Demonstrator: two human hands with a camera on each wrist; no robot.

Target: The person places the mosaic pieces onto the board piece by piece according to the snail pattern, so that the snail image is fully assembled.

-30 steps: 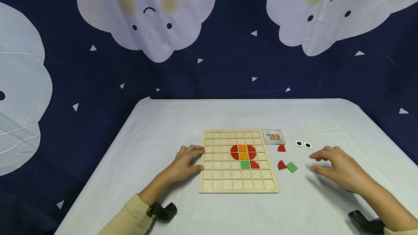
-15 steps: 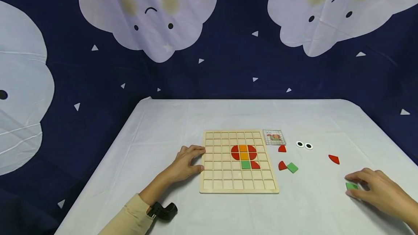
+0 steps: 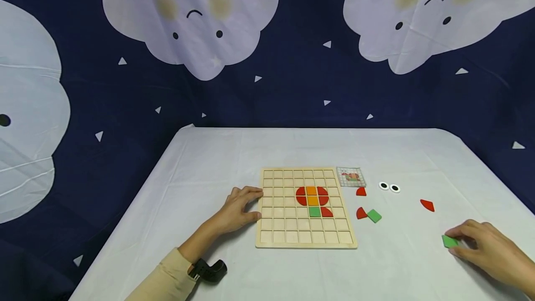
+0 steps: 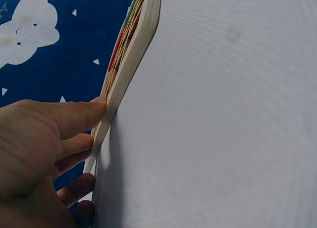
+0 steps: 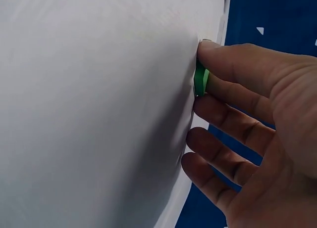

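Observation:
On the white table, a wooden grid board [image 3: 291, 236] carries orange, red and green pieces in some of its squares. My left hand [image 3: 234, 210] rests at the board's left edge; in the left wrist view the thumb [image 4: 84, 114] touches the rim, fingers fairly straight. At the table's right side, my right hand [image 3: 486, 250] pinches a green square tile [image 3: 449, 241] between thumb and finger. The right wrist view shows that green tile [image 5: 200, 79] edge-on, low against the tabletop, partly hidden by the thumb.
Beside the board lie a pattern card [image 3: 351, 177], two red quarter-circle pieces [image 3: 361, 192] and another green square [image 3: 374, 216]. Two eye discs [image 3: 383, 186] sit farther right. A red piece [image 3: 427, 205] lies beyond my right hand. A dark blue cloud-print cloth [image 3: 292, 96] hangs behind.
My right hand has moved right and toward the front, uncovering a red piece, and its fingers have closed on the green square tile. The left hand stays at the board.

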